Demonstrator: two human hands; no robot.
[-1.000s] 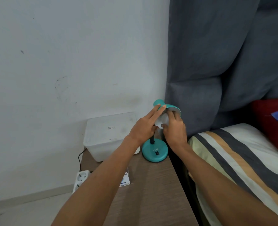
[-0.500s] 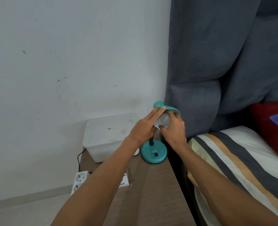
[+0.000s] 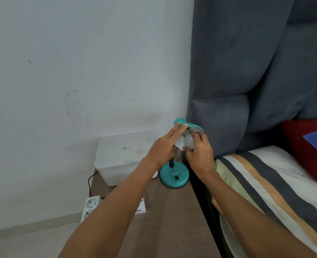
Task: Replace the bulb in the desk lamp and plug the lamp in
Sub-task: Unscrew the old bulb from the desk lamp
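Two bare hands work on a white bulb (image 3: 188, 144) under the shade (image 3: 193, 126) of a teal desk lamp (image 3: 174, 176).

Head view: the lamp stands at the far right edge of a wooden tabletop (image 3: 170, 216), beside a bed (image 3: 269, 185). The right hand (image 3: 200, 155) has its fingers curled around the bulb, which sits just under the tilted shade. The left hand (image 3: 162, 148) rests straight fingers on the shade's rim. A white plastic box (image 3: 120, 157) stands to the left of the lamp. A white power strip (image 3: 90, 206) lies on the floor left of the tabletop, with a black cord (image 3: 89, 180) above it.
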